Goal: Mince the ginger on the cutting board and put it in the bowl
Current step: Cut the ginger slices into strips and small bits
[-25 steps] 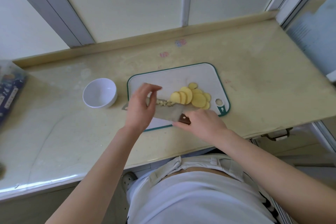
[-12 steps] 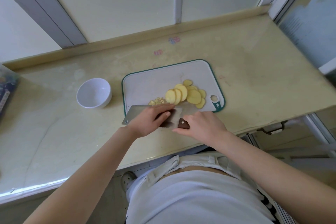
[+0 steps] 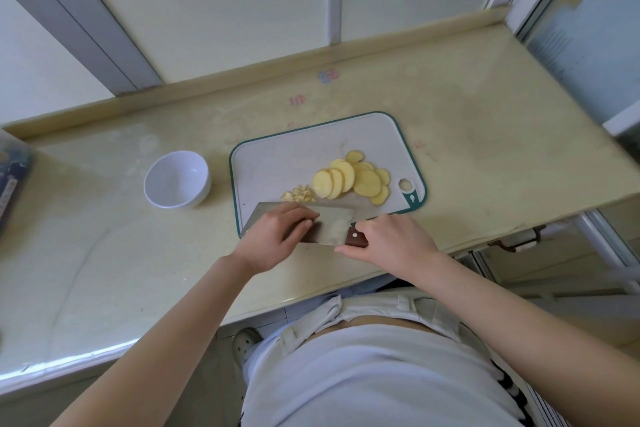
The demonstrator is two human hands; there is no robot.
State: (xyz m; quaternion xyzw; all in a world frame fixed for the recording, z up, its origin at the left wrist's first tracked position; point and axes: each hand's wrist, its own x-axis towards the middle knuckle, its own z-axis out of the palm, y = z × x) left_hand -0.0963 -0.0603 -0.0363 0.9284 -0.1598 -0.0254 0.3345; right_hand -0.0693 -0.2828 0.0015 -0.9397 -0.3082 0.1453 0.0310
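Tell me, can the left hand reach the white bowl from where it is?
Probably yes. The left hand rests on the cleaver, and the bowl stands on the counter just left of the cutting board, with only bare counter between them.

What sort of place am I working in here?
Most likely a home kitchen: a beige stone countertop carries a white cutting board with sliced ginger, a cleaver and a small white bowl beside the board.

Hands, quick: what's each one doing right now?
Left hand: open, pressing flat on the cleaver blade.
Right hand: closed, gripping the cleaver's wooden handle.
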